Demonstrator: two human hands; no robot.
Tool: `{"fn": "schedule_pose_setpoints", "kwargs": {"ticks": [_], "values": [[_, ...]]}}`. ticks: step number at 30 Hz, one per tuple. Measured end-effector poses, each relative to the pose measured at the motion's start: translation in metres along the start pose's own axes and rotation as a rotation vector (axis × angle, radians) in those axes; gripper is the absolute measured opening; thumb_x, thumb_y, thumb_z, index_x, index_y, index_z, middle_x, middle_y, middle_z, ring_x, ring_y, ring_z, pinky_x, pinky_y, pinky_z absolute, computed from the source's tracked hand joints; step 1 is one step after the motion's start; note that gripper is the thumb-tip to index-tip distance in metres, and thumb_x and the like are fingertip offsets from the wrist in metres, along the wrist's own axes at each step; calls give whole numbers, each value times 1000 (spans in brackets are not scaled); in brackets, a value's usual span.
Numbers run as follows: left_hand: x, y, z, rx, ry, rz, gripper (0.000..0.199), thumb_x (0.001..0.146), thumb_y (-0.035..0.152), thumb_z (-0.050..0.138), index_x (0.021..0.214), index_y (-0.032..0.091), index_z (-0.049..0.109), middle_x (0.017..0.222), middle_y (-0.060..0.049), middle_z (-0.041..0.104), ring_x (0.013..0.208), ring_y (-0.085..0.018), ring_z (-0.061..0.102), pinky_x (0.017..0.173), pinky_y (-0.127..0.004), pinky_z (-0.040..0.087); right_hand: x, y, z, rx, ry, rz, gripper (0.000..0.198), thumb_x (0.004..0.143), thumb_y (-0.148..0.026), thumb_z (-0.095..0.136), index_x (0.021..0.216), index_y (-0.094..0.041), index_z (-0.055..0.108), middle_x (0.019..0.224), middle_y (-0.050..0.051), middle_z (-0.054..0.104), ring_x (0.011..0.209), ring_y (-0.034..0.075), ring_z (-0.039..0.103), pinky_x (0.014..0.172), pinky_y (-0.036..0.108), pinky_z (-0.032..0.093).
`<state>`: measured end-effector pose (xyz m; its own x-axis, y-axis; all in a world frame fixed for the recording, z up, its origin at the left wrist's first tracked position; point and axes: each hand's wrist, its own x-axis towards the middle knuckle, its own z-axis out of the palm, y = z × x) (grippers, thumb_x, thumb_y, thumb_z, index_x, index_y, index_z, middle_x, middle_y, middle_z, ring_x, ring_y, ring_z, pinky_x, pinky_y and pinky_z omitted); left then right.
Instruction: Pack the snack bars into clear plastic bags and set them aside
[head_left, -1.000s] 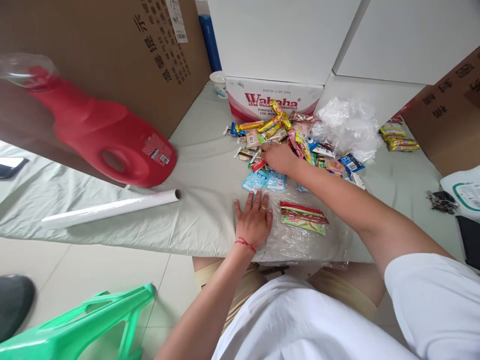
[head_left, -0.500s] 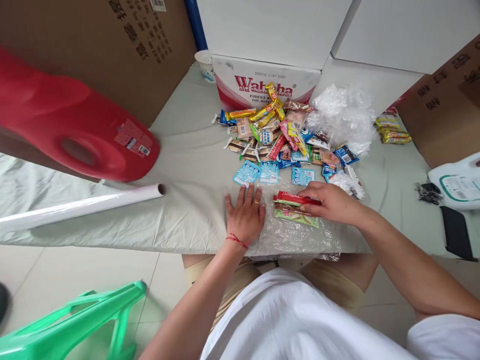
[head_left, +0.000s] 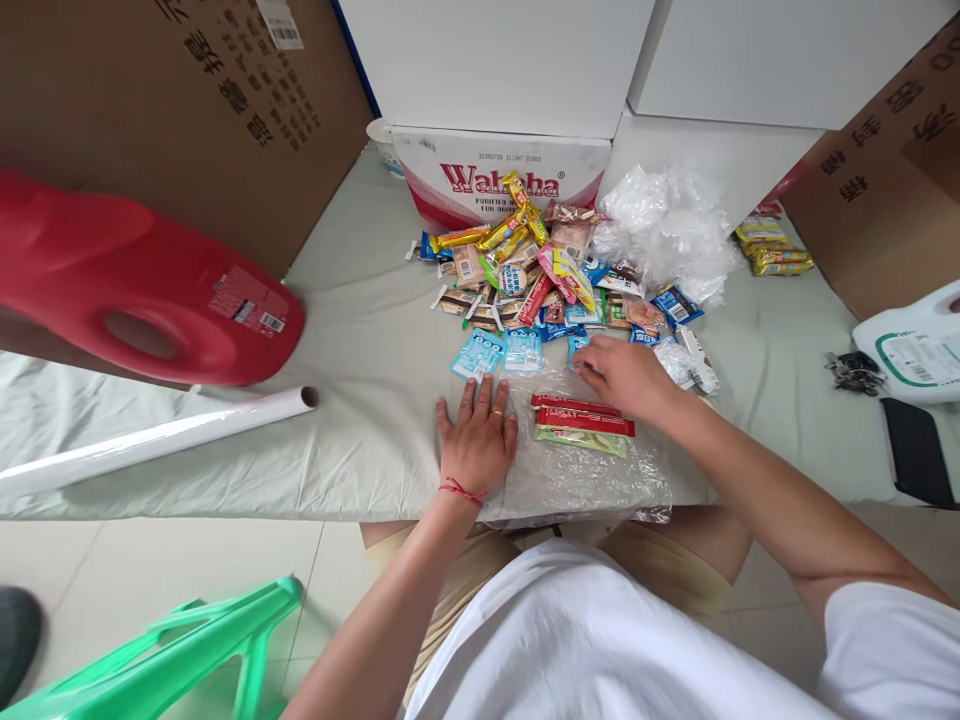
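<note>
My left hand (head_left: 475, 440) lies flat with fingers spread, at the left edge of a sheet of clear plastic wrap (head_left: 577, 487). My right hand (head_left: 626, 375) reaches over the far side of the wrap, fingers pinched on a small blue packet (head_left: 577, 345) that it mostly covers. Two long red snack packets (head_left: 589, 420) and a green snack packet (head_left: 577, 440) lie side by side on the wrap, just below my right hand. Two more blue packets (head_left: 478, 353) rest beyond my left fingertips.
Behind is a heap of mixed snacks (head_left: 525, 270) before a Wahaha carton (head_left: 499, 180), with crumpled clear plastic (head_left: 667, 230) beside it. A red jug (head_left: 150, 290) and a white roll (head_left: 157, 440) lie left; a white bottle (head_left: 919, 350) and black phone (head_left: 915, 450) sit right.
My right hand has let go of a red packet, leaving it on the wrap, and moved away from me to a blue packet. My left hand stays flat. The view has shifted slightly.
</note>
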<state>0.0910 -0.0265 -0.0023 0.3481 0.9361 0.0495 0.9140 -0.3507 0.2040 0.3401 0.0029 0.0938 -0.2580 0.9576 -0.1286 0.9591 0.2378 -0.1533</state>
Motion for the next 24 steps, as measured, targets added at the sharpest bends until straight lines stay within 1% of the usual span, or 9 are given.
{"fn": "schedule_pose_setpoints", "kwargs": {"ticks": [3,7,9,11,14,17,19,21,24], "values": [[0,0,0,10,-7,-4,58,107,38,31,162,23,43,171,-9,34,160,-33,31,127,-73,16,46,-6,-7,-156,86,-21,41,107,-23,35,129,-19,69,133,15,65,101,28,65,79,36,47],[0,0,0,15,-8,-4,58,107,39,30,162,22,42,171,-9,34,160,-32,31,126,-73,17,104,-17,-7,-304,109,-99,47,104,-15,30,139,-11,62,161,22,43,118,34,60,84,39,48],[0,0,-1,12,-4,-4,58,107,39,30,162,23,43,171,-9,35,160,-32,31,126,-72,18,122,-22,-7,-360,45,-129,47,103,-13,30,133,-7,65,160,25,42,118,36,61,84,41,48],[0,0,-1,5,-5,-7,58,107,40,30,161,24,43,171,-9,36,160,-32,31,126,-72,18,129,-25,-11,-375,-19,-164,45,103,-12,30,127,-7,68,152,26,50,115,36,62,84,42,48],[0,0,-2,-7,-8,-9,58,107,40,30,161,23,43,171,-8,36,160,-31,31,126,-72,17,116,-30,-26,-300,10,-191,38,103,-17,38,129,-11,66,136,23,63,112,34,64,83,39,46],[-1,0,-2,-18,-1,-3,58,107,39,30,161,24,43,172,-9,34,160,-31,30,127,-72,15,82,-30,-48,-133,127,-172,34,102,-31,52,128,-14,65,121,16,71,103,29,65,80,34,42],[-1,0,-2,-24,1,0,58,107,39,30,161,23,43,172,-9,34,160,-32,30,127,-72,14,57,-23,-58,-10,130,-168,35,101,-40,57,122,-15,68,107,11,74,92,24,64,75,30,38],[-1,0,-3,-26,0,2,59,107,39,29,161,22,43,172,-10,34,160,-32,30,127,-73,14,37,-13,-59,84,30,-168,37,99,-48,59,113,-16,72,91,5,74,80,20,61,70,28,34],[-1,0,-3,-31,-1,2,58,107,39,28,161,22,43,171,-10,35,160,-32,30,127,-73,14,20,2,-43,140,-182,-169,37,97,-51,59,102,-18,76,81,3,72,70,17,58,66,27,31]]}}
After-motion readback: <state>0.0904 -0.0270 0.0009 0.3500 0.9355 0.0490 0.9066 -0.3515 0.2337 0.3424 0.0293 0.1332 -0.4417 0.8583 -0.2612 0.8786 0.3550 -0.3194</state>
